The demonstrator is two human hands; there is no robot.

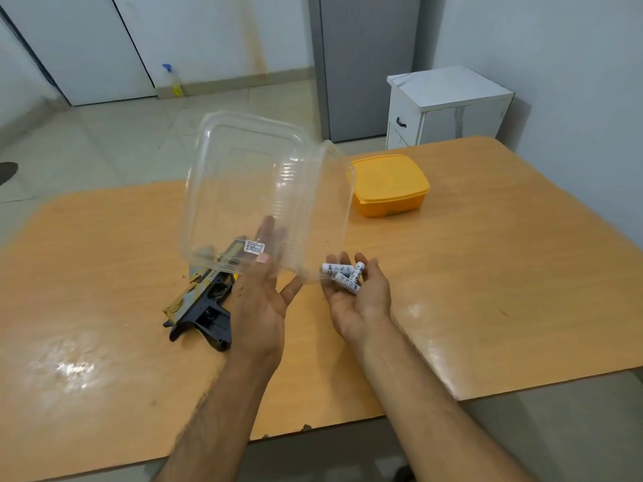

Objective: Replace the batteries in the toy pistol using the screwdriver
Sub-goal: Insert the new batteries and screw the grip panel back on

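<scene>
My left hand [264, 300] grips a clear plastic clamshell box [257, 189] by its lower edge and holds it tipped up above the table, thumb on the outside, fingers seen through the plastic. My right hand [358, 297] is cupped palm up just right of the box mouth, with several white batteries [344, 274] lying on its fingers. The toy pistol [205, 304], black with yellow and grey patches, lies on its side on the table under and left of my left hand, its muzzle end behind the box. I see no screwdriver.
An orange lidded container [389, 186] stands on the wooden table [487, 273] behind my right hand. The table's front edge runs close below my forearms. A white cabinet [449, 106] stands beyond the far right corner, and a spray bottle [172, 80] is on the floor.
</scene>
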